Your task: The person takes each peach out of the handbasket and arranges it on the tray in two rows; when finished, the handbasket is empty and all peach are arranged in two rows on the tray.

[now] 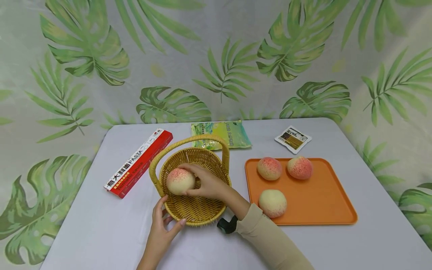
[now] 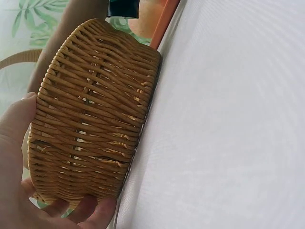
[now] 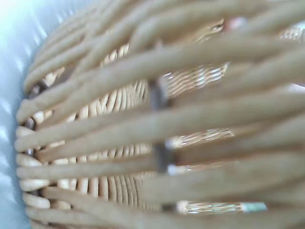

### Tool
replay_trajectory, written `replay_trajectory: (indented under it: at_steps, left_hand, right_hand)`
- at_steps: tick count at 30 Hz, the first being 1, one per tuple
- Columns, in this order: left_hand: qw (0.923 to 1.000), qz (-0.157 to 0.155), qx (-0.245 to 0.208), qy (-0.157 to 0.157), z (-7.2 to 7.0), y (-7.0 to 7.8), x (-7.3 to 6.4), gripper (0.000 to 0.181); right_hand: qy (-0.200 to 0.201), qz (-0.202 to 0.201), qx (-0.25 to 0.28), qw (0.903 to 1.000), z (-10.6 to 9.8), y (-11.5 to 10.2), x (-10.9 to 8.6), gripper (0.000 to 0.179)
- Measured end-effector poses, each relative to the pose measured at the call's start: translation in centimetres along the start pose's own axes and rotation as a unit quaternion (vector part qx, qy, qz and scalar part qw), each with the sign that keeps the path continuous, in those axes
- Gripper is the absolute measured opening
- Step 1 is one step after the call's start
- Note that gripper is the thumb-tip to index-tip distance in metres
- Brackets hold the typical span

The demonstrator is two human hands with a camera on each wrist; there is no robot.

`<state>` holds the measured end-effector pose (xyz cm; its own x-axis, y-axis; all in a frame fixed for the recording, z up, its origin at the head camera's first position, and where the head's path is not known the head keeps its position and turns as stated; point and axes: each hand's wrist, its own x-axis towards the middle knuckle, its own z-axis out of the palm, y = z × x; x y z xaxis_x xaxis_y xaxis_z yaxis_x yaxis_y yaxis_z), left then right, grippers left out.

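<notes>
A round wicker basket (image 1: 202,214) with a tall arched handle stands mid-table. Reaching into it, my right hand (image 1: 206,183) grips a peach (image 1: 180,182), cream below and pink on top, inside the basket's left side. My left hand (image 1: 161,225) holds the basket's front left rim, thumb on the rim and fingers round the side. In the left wrist view, the thumb (image 2: 21,114) lies at the rim and the fingertips touch the woven wall (image 2: 90,119). Close weave (image 3: 157,114) fills the right wrist view, hiding the right hand there.
An orange tray (image 1: 314,202) on the right bears three peaches (image 1: 272,203). Left of the basket lies a red and white pasta box (image 1: 138,163). Behind it are a green-yellow packet (image 1: 233,133) and, farther right, a small white sachet (image 1: 293,139).
</notes>
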<state>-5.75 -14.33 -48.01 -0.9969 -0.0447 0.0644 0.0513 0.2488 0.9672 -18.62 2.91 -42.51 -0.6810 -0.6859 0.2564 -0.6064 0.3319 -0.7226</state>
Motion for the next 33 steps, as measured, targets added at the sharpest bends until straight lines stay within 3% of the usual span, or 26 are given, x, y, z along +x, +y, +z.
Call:
replay_trajectory:
  at_steps: [11,19,24,29,33]
  left_hand:
    - [0.9998,-0.012,-0.014,0.002,0.0,0.3,-0.1,0.087]
    - [0.9998,-0.014,-0.01,0.004,-0.1,0.1,-0.1,0.088]
    - [0.9998,-0.014,-0.013,0.004,-0.1,0.1,-0.1,0.088]
    - [0.9998,-0.01,-0.018,0.004,0.0,0.1,-0.1,0.087]
    - [0.9997,-0.006,-0.022,0.001,0.0,0.1,0.0,0.086]
  right_hand:
    - [0.088,-0.076,0.023,0.9929,-2.7,-2.4,-3.9,0.071]
    - [0.166,-0.13,0.054,0.976,-6.7,-4.0,-8.8,0.065]
    - [0.234,-0.151,0.047,0.9593,-9.1,-5.0,-11.9,0.062]
    - [0.294,-0.124,0.039,0.947,-10.2,-3.1,-15.4,0.065]
    - [0.345,-0.055,0.017,0.9369,-10.4,-0.4,-18.8,0.07]
